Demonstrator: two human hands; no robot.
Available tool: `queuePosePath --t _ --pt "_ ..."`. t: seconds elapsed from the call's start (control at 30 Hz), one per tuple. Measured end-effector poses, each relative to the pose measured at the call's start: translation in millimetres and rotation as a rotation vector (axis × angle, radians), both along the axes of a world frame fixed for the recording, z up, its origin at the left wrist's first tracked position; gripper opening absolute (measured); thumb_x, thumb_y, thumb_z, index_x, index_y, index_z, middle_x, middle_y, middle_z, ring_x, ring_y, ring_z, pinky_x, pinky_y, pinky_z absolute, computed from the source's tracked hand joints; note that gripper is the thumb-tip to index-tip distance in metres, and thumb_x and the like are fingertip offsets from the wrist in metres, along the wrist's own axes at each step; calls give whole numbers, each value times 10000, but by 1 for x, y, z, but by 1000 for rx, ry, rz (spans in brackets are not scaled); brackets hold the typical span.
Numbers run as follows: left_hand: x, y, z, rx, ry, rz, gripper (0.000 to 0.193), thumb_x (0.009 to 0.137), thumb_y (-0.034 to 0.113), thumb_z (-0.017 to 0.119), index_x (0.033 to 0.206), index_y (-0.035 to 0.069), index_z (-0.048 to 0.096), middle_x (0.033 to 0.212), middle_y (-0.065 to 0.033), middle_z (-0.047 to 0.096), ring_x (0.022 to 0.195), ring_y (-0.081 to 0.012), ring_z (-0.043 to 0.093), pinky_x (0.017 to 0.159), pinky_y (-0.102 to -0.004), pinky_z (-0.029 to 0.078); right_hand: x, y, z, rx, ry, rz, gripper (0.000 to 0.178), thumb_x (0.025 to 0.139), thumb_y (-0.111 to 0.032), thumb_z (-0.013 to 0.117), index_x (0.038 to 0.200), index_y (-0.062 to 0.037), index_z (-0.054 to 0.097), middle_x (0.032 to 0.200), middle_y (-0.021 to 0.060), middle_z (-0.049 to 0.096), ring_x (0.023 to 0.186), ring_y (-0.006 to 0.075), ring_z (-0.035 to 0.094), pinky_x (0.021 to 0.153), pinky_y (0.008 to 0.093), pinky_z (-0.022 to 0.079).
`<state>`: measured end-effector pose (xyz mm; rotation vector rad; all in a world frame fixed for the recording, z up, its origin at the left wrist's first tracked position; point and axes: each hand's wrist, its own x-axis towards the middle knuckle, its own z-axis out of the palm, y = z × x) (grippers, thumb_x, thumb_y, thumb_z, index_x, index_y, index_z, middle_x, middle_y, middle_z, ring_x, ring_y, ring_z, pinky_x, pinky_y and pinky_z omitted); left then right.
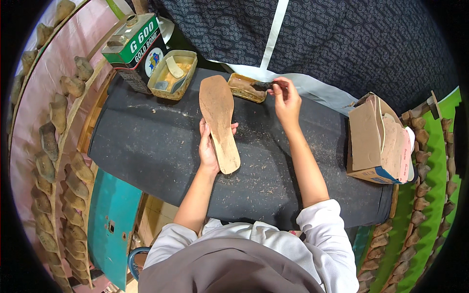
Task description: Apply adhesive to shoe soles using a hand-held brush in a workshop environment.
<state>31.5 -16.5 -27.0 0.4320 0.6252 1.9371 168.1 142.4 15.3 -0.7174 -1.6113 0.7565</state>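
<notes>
My left hand [209,154] is closed around a shoe insole [218,115], gripping its narrower half with fingertips showing at the right edge. The insole is brown over its wide end and paler at the heel end, which points toward me. My right hand [287,102] pinches a small dark, brush-like thing [261,86] between thumb and fingers. Its dark end is over the right part of a shallow rectangular tray [247,95] that holds something brownish; whether the two touch, I cannot tell.
A dark cloth [137,141] with scattered scraps covers the table. At the back left stand a metal can [132,51] and a tub [172,91] with a pale spreader in yellowish paste. A cardboard box [365,141] stands at right. Shoe lasts [49,141] line racks on both sides.
</notes>
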Motion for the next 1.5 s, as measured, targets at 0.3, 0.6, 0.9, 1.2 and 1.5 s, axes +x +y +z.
queuePosePath --t 0.3,0.6,0.9,1.2,1.5 --pt "-1 -2 12 13 -124 -91 387 973 367 324 1327 213 300 1209 -125 513 1038 -271 575 842 -460 517 -11 15 -12 108 -268 -19 145 831 19 583 969 -23 570 852 110 610 729 175 639 658 276 500" --pt "-5 0 -2 52 -85 -216 531 961 476 261 1371 144 320 1281 -169 483 931 -229 614 757 -365 546 6 -26 23 304 -95 -48 307 729 147 576 983 -22 615 944 111 641 820 194 645 686 288 511" --pt "3 -1 3 -127 -198 -143 591 958 505 206 1322 76 385 1287 -121 492 904 -202 608 762 -368 543 12 -106 35 594 -232 478 355 588 52 651 939 0 633 990 146 630 816 297 642 688 342 542" --pt "-5 -4 -4 121 -131 -398 624 952 522 198 1325 55 378 1271 -125 495 871 -200 598 742 -360 541 26 -126 29 594 -262 530 181 722 -110 667 872 -9 658 922 133 650 760 266 648 643 332 530" --pt "7 -5 4 23 -111 -290 624 948 517 225 1306 42 410 1257 -92 510 843 -205 586 719 -362 541 44 -147 30 554 -354 660 197 704 -91 675 890 -26 672 932 140 641 729 263 642 617 337 522"
